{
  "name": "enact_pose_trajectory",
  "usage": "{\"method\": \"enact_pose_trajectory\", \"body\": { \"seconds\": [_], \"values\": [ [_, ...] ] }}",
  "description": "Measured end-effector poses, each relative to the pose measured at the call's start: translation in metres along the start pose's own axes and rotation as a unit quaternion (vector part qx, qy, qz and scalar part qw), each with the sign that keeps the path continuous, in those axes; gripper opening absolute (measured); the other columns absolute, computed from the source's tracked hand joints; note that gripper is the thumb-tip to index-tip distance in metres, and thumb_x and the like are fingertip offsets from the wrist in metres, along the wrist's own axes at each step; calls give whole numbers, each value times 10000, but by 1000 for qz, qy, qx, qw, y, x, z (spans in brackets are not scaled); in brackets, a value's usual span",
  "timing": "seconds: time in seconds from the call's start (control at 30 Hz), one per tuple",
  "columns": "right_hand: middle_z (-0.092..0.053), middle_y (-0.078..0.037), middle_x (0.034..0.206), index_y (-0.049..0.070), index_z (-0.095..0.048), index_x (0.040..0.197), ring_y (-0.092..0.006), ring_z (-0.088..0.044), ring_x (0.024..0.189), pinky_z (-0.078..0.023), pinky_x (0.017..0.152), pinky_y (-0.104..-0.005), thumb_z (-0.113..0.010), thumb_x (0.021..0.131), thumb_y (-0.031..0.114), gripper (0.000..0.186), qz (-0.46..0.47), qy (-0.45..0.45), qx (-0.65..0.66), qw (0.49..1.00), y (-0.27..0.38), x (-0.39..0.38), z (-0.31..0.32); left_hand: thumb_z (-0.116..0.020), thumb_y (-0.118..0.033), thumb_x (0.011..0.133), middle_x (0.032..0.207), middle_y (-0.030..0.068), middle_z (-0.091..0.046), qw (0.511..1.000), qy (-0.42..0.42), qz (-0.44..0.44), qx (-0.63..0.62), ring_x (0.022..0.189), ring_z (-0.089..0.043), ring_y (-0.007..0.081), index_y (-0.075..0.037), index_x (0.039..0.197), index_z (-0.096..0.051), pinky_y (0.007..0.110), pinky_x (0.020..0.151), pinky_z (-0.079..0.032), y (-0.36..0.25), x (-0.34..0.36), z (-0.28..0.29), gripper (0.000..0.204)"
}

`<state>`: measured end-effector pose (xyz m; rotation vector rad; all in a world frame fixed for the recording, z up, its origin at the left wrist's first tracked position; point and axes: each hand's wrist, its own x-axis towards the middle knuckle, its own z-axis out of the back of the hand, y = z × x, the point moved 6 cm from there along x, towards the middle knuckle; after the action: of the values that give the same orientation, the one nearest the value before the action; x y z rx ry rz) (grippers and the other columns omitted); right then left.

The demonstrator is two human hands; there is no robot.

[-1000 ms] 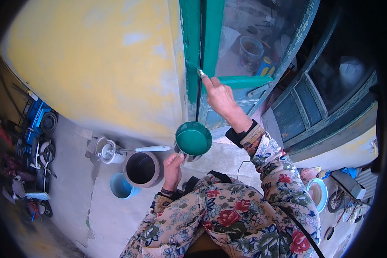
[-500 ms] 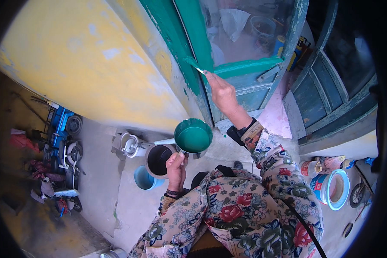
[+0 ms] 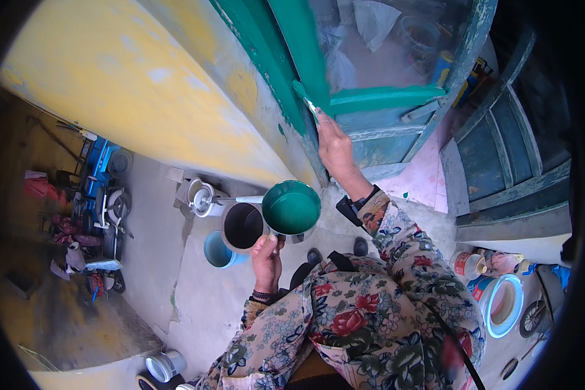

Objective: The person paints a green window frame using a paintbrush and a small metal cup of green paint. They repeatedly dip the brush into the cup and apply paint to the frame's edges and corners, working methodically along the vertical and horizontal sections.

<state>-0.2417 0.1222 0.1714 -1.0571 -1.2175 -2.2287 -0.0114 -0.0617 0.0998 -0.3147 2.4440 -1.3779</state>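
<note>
Meanwhile, right hand [image 3: 336, 151] pinched brush [image 3: 310, 104] near left edge of door [image 3: 385, 99]; left hand [image 3: 266, 263] clasped pot [image 3: 290, 188] below its near rim, over floor [image 3: 195, 289]. Slack grip might have spilled paint [image 3: 296, 214].

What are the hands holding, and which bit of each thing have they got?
The left hand holds a pot of green paint by the handle on its near side. The right hand holds a paintbrush by its handle, mostly hidden.
</note>
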Motion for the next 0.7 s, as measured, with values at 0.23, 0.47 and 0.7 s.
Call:
{"method": "enact_pose_trajectory", "body": {
  "seconds": [0.23, 0.47, 0.7],
  "values": [
    [-645, -212, 953, -10, -554, 1215, -398, -643, 755, -544, 656, -452, -541, 785, -36, 430, -150, 203, -53, 966, -55, -79, -27, -596, -164, 901, 644, 10, -474, 999, -30, -1, 25, 705, -457, 173, -89, 640, -455, 323, 716, -376, 11, -17, -9, 306],
    [-644, -241, 1020, -21, -544, 1217, -390, -657, 769, -553, 664, -446, -556, 770, -49, 449, -76, 55, 28, 995, -31, -34, -25, -616, -144, 888, 638, 11, -481, 997, -75, 26, 23, 701, -454, 153, -81, 624, -472, 317, 746, -375, 17, -27, -14, 308],
    [-638, -250, 1083, -35, -530, 1234, -386, -670, 826, -565, 682, -431, -553, 771, -62, 464, -137, 124, -45, 982, -22, -48, -29, -632, -146, 881, 629, 3, -457, 998, -36, 49, 30, 697, -444, 147, -84, 611, -472, 307, 751, -375, 15, -16, -2, 319]
  ]
}}
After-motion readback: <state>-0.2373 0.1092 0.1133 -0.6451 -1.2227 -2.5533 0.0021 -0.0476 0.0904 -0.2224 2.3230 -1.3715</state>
